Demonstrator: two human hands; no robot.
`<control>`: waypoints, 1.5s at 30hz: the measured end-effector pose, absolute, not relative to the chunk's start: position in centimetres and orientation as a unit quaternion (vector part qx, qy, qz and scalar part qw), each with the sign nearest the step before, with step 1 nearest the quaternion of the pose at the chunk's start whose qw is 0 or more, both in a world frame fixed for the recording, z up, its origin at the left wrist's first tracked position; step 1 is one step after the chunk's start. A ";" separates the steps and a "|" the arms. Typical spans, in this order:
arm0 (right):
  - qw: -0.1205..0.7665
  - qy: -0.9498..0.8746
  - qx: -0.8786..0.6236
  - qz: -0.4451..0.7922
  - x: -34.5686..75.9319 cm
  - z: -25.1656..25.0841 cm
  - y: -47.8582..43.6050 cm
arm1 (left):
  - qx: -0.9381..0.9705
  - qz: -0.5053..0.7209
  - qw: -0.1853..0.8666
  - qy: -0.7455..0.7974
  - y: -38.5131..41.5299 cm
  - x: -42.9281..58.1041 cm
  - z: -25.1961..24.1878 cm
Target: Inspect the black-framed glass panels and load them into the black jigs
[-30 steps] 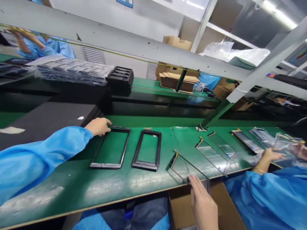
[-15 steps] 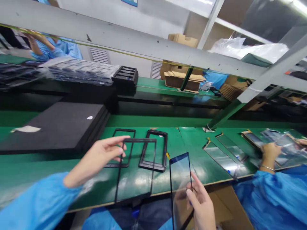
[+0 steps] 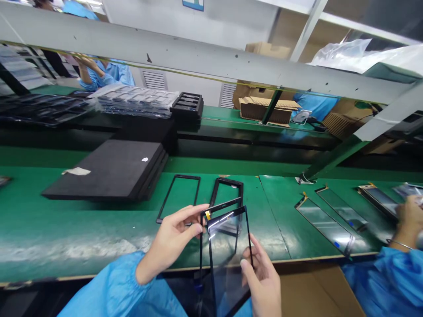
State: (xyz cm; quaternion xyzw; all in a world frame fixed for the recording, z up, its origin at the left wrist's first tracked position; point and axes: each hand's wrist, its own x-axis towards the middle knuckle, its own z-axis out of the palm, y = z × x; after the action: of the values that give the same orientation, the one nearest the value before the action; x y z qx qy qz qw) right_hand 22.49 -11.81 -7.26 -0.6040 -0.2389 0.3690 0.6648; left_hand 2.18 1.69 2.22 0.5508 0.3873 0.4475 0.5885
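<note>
While the frame [image 3: 225, 205] is pinched between nearly closed left fingers [image 3: 189, 214], the panel [image 3: 228, 251], just beside them, is clasped at its edge by closed-in right fingers [image 3: 251, 275]; pressure is best kept light, off its middle.

No txt/nos. legible; blue-edged panel [image 3: 193, 5] on back wall [image 3: 231, 22], poss. a sign, cut off at top.

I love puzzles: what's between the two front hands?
A frame in the left hand and a clear panel in the right hand, shown in the head view.
</note>
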 end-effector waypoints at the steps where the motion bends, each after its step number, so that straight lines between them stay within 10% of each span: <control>1: 0.669 -0.234 -0.601 0.370 22.3 -7.2 -11.8 | 0.553 0.446 0.585 0.391 1.5 2.2 2.2; 45: 0.540 -0.377 -0.709 0.252 22.5 -7.1 -12.8 | 0.453 0.377 0.687 0.425 1.1 3.1 0.0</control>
State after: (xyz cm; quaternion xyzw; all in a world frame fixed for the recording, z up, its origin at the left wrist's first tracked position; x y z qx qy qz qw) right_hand 22.48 -12.84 -7.07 -0.7094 -0.3768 0.2523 0.5396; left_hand 3.06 1.10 0.00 0.4529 0.4252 0.3768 0.6871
